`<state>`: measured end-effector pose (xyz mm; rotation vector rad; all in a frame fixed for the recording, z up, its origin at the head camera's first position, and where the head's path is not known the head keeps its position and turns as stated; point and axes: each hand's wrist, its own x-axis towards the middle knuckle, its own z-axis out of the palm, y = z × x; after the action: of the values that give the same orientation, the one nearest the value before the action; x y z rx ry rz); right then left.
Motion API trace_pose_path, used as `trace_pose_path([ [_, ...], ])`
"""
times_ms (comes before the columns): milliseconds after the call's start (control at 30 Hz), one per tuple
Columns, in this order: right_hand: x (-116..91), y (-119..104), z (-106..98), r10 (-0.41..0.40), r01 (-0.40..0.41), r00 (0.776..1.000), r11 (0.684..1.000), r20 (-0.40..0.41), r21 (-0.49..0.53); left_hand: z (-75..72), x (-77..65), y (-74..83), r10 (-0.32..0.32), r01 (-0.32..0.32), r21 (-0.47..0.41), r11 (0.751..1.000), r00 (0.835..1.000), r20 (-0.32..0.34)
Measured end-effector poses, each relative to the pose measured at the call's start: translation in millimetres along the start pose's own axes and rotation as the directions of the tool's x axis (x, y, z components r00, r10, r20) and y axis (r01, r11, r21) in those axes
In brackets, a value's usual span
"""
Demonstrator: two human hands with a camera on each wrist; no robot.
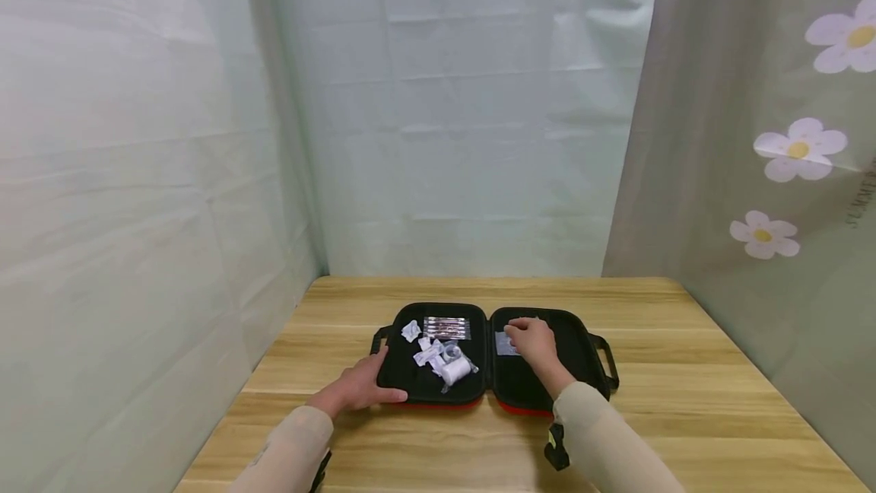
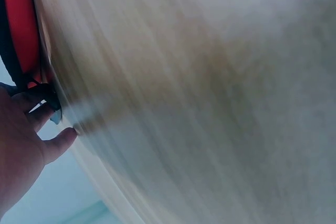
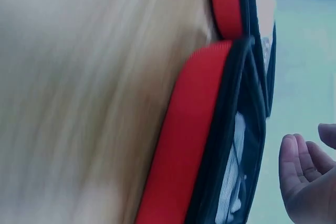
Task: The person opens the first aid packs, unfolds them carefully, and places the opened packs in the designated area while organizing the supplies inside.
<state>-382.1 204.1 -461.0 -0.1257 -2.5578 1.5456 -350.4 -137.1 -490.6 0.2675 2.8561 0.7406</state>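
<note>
A black-lined case (image 1: 445, 309) with red outer sides lies unfolded on the table, first-aid supplies inside. Its left half holds a white bandage roll (image 1: 455, 370), a clear tape-like roll (image 1: 452, 352), small white packets (image 1: 411, 331) and a pack of cotton swabs (image 1: 447, 328). My left hand (image 1: 357, 385) grips the near left corner, thumb over the front rim, fingers at the side handle. Above the right half hovers my right hand (image 1: 536, 342), fingers bent, beside a clear packet (image 1: 505, 344). The right wrist view shows a gap between its thumb and fingers (image 3: 293, 156), nothing between them.
The case stands on a wood-grain table (image 1: 684, 371). A handle (image 1: 609, 364) sticks out from its right side. Pale curtains (image 1: 465, 135) hang behind and along both sides of the table, the right one printed with white flowers (image 1: 799, 149).
</note>
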Motion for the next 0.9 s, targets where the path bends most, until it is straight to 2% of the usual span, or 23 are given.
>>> trace_pose_path([
  [333,-8,-12,30,-0.031,0.025,0.998,0.994,0.049,0.111,1.3,1.9,-1.0,-0.003,0.003,0.005,1.0,1.0,0.003],
  [600,-20,-23,55,-0.071,0.058,0.992,0.989,0.1,0.133,1.0,1.6,-0.9,0.006,-0.006,0.012,1.0,1.0,0.0],
  [900,-32,-31,78,-0.109,0.088,0.988,0.979,0.11,0.183,1.6,0.8,-1.7,0.002,-0.002,0.011,1.0,1.0,-0.003],
])
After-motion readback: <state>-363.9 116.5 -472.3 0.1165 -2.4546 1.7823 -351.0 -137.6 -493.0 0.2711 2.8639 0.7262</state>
